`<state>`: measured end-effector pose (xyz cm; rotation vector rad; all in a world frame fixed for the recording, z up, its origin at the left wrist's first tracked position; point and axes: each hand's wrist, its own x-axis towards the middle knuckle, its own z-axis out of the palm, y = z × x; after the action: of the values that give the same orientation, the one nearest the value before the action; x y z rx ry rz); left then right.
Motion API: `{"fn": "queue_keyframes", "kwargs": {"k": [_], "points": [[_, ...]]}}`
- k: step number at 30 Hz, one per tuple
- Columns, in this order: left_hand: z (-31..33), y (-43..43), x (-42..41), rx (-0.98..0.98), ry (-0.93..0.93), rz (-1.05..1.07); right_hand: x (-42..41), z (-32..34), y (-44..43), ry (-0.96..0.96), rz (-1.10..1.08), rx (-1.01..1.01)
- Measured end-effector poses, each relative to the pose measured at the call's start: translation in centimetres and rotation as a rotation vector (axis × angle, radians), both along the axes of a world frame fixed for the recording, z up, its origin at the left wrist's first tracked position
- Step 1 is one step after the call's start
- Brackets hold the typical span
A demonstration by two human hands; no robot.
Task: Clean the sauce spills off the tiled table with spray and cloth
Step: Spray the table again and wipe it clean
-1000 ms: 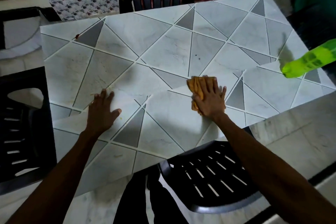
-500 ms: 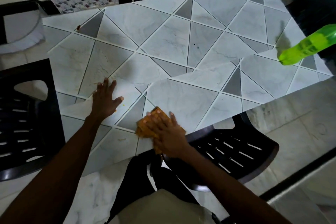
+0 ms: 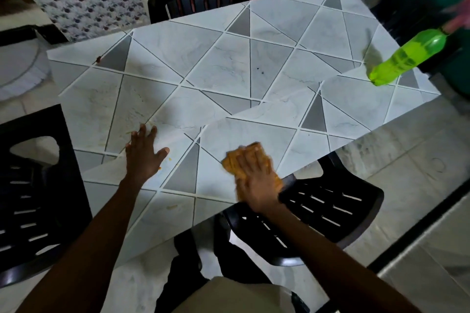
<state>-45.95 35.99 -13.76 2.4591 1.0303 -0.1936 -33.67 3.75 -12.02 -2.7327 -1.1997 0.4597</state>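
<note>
Pressing the crumpled orange cloth under the right hand's flat-fingered grip, I'd sweep firmly toward that yellowish sauce smear nearby.

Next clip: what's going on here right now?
A person is cleaning a tiled table. The right hand presses an orange cloth flat on the tiles close to the near edge, while the left hand rests open on the surface beside it. A green spray bottle sits near the table's right edge, with no hand on it. Small orange sauce smears show near the front edge, so the job isn't finished.
</note>
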Motion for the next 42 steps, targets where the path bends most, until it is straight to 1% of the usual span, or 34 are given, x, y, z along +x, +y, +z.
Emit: {"fn": "queue_keyframes", "kwargs": {"k": [2,4,6,8,9,12,14,16,19,21,25,27,29,30,31,33,35,36,37,38,39,42], "points": [[0.2,0.0,0.1,0.003,0.008,-0.006,-4.1,-0.3,2.7,0.005,0.124,0.024],[0.2,0.0,0.2,-0.002,0.012,-0.013,-6.0,-0.4,4.3,-0.016,0.232,0.010],[0.1,0.0,0.2,-0.010,0.011,-0.009,-4.9,-0.4,4.4,-0.034,0.290,0.009],[0.0,0.0,0.0,-0.013,0.014,-0.009,-3.0,-0.2,3.3,-0.064,0.290,-0.001],[-0.1,0.0,-0.1,-0.014,0.013,-0.008,-1.8,-0.3,2.4,-0.065,0.233,-0.014],[0.0,-0.2,0.0,-0.010,0.008,-0.004,3.2,-0.3,-0.1,-0.047,-0.103,-0.045],[0.2,-0.2,0.1,-0.016,0.008,-0.003,6.5,-0.1,-1.4,-0.038,-0.279,-0.060],[0.3,-0.1,0.2,-0.017,0.013,-0.001,8.5,0.0,-1.5,-0.012,-0.362,-0.052],[0.3,-0.1,0.0,-0.015,0.023,-0.013,6.9,0.0,0.2,-0.061,-0.414,-0.047],[0.4,0.0,-0.1,-0.022,0.018,-0.013,3.7,-0.1,2.4,-0.070,-0.297,-0.034],[0.8,-0.3,-0.1,-0.030,0.002,-0.004,-4.8,-0.9,5.7,-0.020,0.112,0.072],[0.8,-0.5,0.0,-0.016,0.000,0.005,-6.5,-1.2,4.5,-0.008,0.294,0.084],[0.8,-0.7,-0.1,0.006,-0.027,0.013,-5.5,-0.9,1.7,-0.018,0.394,0.114],[0.9,-0.7,-0.2,0.018,-0.045,0.010,-4.3,-0.8,0.3,-0.031,0.395,0.103],[1.0,-0.7,-0.3,0.026,-0.065,0.000,-2.8,-0.5,-0.9,-0.050,0.351,0.072],[1.3,-0.7,-1.0,0.040,-0.117,-0.030,0.4,-0.4,-1.1,-0.061,0.136,-0.010],[1.5,-0.7,-2.1,0.066,-0.162,-0.067,2.2,-0.2,2.0,-0.058,-0.117,-0.028],[1.6,-0.7,-2.6,0.075,-0.177,-0.074,2.2,-0.2,4.3,-0.053,-0.203,-0.015],[1.7,-0.5,-3.3,0.077,-0.193,-0.065,1.5,-0.2,7.0,-0.043,-0.232,-0.006],[1.8,-0.5,-3.8,0.078,-0.212,-0.052,0.4,-0.2,9.4,-0.038,-0.213,0.004],[1.9,-0.4,-4.3,0.081,-0.237,-0.036,-1.1,-0.3,11.4,-0.035,-0.149,0.024],[2.1,1.1,-6.2,0.089,-0.288,-0.030,-8.0,-0.2,13.7,-0.027,0.161,0.094]]}}
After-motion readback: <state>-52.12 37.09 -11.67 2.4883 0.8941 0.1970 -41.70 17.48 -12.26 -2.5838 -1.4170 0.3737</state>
